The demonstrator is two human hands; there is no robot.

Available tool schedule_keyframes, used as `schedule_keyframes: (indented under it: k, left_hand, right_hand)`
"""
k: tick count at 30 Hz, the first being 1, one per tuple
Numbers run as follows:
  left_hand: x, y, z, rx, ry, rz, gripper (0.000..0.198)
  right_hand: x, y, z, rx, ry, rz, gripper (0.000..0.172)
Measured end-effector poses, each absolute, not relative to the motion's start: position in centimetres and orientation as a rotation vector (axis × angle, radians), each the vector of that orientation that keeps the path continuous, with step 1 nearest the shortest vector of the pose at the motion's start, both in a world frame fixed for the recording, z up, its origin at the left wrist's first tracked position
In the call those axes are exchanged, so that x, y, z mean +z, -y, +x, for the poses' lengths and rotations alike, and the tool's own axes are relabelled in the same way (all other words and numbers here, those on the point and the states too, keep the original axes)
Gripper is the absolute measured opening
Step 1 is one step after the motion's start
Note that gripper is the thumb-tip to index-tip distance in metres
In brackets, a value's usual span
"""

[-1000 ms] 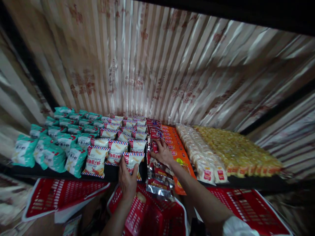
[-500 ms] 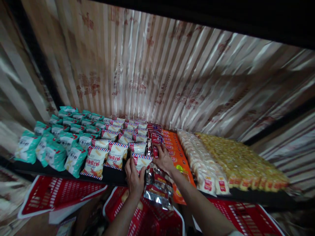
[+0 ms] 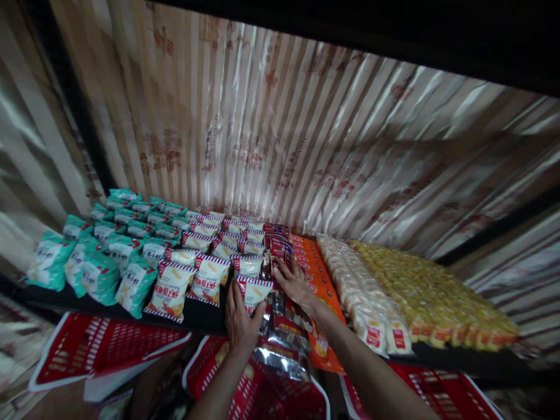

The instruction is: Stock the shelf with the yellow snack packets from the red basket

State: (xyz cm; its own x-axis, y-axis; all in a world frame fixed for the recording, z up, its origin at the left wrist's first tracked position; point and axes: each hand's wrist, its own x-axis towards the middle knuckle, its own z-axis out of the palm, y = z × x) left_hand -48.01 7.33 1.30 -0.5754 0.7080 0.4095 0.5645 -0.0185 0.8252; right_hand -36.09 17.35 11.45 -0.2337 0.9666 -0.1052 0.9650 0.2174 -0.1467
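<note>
My left hand (image 3: 242, 321) is at the front of the shelf, its fingers along the left side of a white snack bag (image 3: 254, 290) with a red-and-blue striped top edge. The thumb lies across the bag's lower right front, so the bag sits between thumb and fingers. Just to the right, my right hand (image 3: 295, 283) rests palm down with fingers spread on dark red shiny packets (image 3: 278, 244). More dark packets with silver edges (image 3: 282, 344) lie below it, overhanging the shelf front. An orange packet sheet (image 3: 311, 265) runs beside the right hand, partly hidden by my forearm.
Teal snack bags (image 3: 98, 277) stand in rows on the left, beside more white striped bags (image 3: 170, 290). Clear-wrapped white packs (image 3: 350, 291) and yellow packs (image 3: 420, 291) fill the right. Red baskets (image 3: 109, 344) sit below the black shelf (image 3: 203, 318); striped sheeting (image 3: 280, 140) hangs behind.
My right hand has flattened, its fingers spreading over the dark red packets where they were bent around a small red one. My left hand stays at the white bag.
</note>
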Motion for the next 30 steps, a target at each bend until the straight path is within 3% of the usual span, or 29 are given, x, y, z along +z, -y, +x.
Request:
schedule_keyframes:
  k: [8,15,21,27,30]
  left_hand:
    - [1.3,-7.1,-48.0,1.619,-2.108,1.397,0.069]
    - [1.7,-6.9,-48.2,1.602,-2.057,1.380,0.063]
    - [1.4,-7.0,-48.4,1.608,-2.032,1.386,0.063]
    - [0.8,-7.1,-48.4,1.651,-2.054,1.391,0.063]
    - [0.7,-7.1,-48.3,1.651,-2.069,1.403,0.063]
  right_hand:
    - [12.9,-17.7,-37.1,0.290,2.475,-1.965,0.053]
    - [12.4,-18.0,-38.0,0.075,2.537,-1.804,0.050]
    - [13.0,-18.6,-36.6,0.257,2.349,-1.772,0.058]
    - [12.0,-19.0,-33.3,0.481,2.076,-1.720,0.036]
    - [10.9,-18.7,-32.0,0.456,2.032,-1.784,0.044]
